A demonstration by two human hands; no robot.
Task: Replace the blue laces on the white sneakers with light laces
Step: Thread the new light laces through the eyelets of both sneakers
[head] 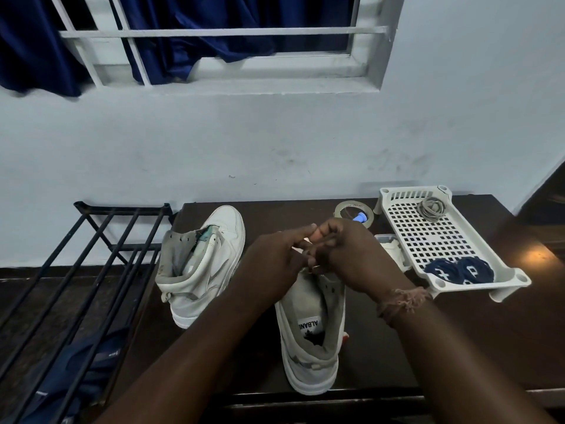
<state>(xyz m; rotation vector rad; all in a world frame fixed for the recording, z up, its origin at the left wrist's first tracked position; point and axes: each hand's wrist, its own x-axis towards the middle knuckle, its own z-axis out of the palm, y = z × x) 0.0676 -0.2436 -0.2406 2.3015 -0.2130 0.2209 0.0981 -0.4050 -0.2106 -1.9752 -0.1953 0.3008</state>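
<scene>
Two white sneakers stand on a dark table (477, 325). The left sneaker (201, 264) has no lace in its eyelets. Over the right sneaker (312, 338) my left hand (275, 264) and my right hand (345, 255) meet, fingers curled and pinching a light lace (301, 241) between them; most of the lace is hidden by the fingers. Two coiled blue laces (460, 270) lie at the near end of a white perforated tray (428, 237). A coiled light lace (432, 208) lies at the tray's far end.
A roll of tape (354, 211) with a small blue object inside sits behind my hands. A small white container (393, 247) stands left of the tray. A black metal rack (79, 270) stands left of the table, blue cloth beneath it. The wall is close behind.
</scene>
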